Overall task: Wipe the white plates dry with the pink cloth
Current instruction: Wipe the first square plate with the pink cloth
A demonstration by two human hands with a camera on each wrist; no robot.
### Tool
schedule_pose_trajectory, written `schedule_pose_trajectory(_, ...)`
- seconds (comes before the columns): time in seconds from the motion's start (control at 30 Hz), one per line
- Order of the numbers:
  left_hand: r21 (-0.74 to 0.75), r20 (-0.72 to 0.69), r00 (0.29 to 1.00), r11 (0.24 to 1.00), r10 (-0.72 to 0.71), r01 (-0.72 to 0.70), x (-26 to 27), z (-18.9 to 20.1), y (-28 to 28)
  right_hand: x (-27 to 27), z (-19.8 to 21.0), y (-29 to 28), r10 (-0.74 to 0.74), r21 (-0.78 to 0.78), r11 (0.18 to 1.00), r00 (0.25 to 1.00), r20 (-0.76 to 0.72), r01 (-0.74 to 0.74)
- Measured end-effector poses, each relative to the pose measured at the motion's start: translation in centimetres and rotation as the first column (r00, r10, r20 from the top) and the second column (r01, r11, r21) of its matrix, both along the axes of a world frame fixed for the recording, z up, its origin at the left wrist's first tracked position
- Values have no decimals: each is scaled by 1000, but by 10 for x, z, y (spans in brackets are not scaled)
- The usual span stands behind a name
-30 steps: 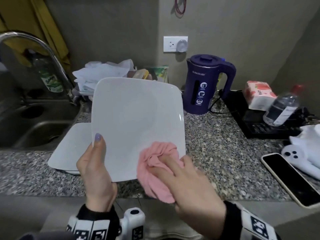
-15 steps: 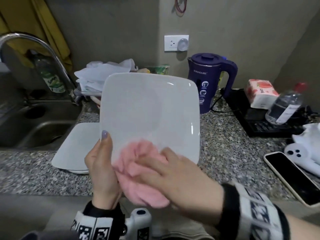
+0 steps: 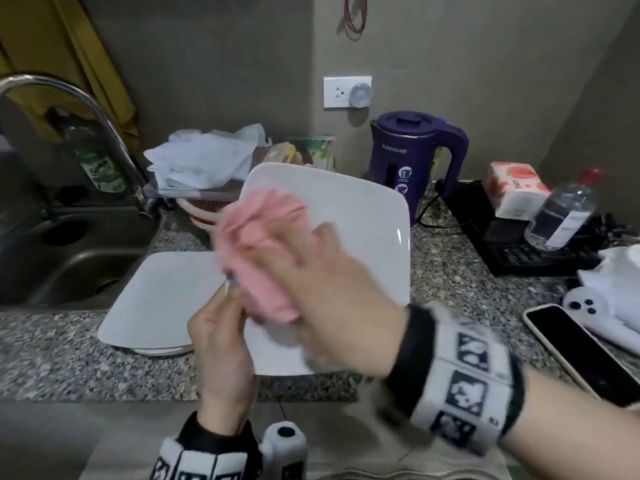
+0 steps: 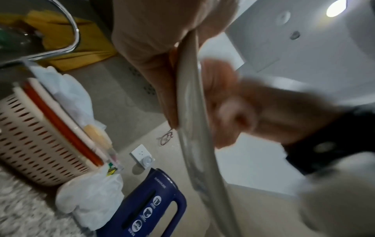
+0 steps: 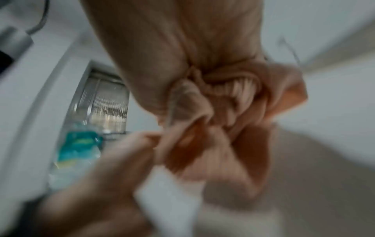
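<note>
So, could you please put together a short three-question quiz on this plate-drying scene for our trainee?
1. True or false: the left hand holds the square white plate lifted off the speckled granite counter.
2. Which hand presses the bunched pink cloth against that plate? A) left hand B) right hand
3. Fill in: a second white plate lies flat on the counter beside the steel ____.

Key: 1 true; 2 B; 3 sink.
</note>
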State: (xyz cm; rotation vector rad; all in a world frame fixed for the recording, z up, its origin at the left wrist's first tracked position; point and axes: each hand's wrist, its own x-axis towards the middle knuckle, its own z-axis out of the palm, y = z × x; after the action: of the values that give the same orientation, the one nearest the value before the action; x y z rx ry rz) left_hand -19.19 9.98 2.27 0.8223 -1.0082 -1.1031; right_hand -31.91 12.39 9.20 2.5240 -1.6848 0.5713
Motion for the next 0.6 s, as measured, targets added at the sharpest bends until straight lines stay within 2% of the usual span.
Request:
schedule_pose_trajectory(0.03,1,-3,1000,1000,4,-4,0,-2,-1,11,-1,2,56,31,998,998,13,-56)
schedule_pose_trajectory(0.1,20,-67,998,999,-23,24,2,-5,-4,6,0,-11,-24,13,1000,1000,-16,24)
schedule_pose_trajectory(0.17,54,-112,993,998,-39,45,6,-8,-2,-18,8,-23,-272,-62,962,958,-86,268)
schedule_pose_trajectory(0.2,69,-123,992,996,-40,48,5,-8,0,-31,12,-24,-423,-103,905,898,-124,412)
schedule_pose_trajectory(0.23,80,-145,988,995,-42,55,4,-7,1,-41,14,-22,-523,-94,852,834,-178,514)
schedule_pose_trajectory(0.27,95,-162,986,994,-36,52,3,-7,0,-44,10,-17,-534,-53,842,816,-222,536)
schedule_pose_trajectory(0.3,109,-168,986,993,-22,41,2,-7,-3,-42,0,-9,-480,20,867,846,-231,498)
schedule_pose_trajectory(0.33,119,-169,986,992,-11,31,1,-8,-6,-31,-12,1,-379,122,907,907,-180,403)
schedule_pose_trajectory(0.4,139,-184,983,990,-8,34,3,-12,-12,2,-30,21,-77,269,960,997,-1,74)
schedule_pose_trajectory(0.43,151,-193,981,987,-20,50,4,-12,-13,13,-36,26,56,290,954,996,62,-72)
schedule_pose_trajectory(0.47,150,-204,978,986,-40,72,6,-12,-16,16,-40,24,127,298,944,990,58,-139)
schedule_pose_trajectory(0.5,144,-215,975,986,-52,84,8,-11,-18,10,-41,19,130,267,955,991,17,-130)
schedule_pose_trajectory(0.53,131,-220,974,988,-55,85,9,-11,-17,-2,-40,12,56,206,977,998,-29,-48)
schedule_pose_trajectory(0.6,105,-209,977,993,-37,60,9,-8,-16,-30,-24,-1,-219,88,971,975,-39,222)
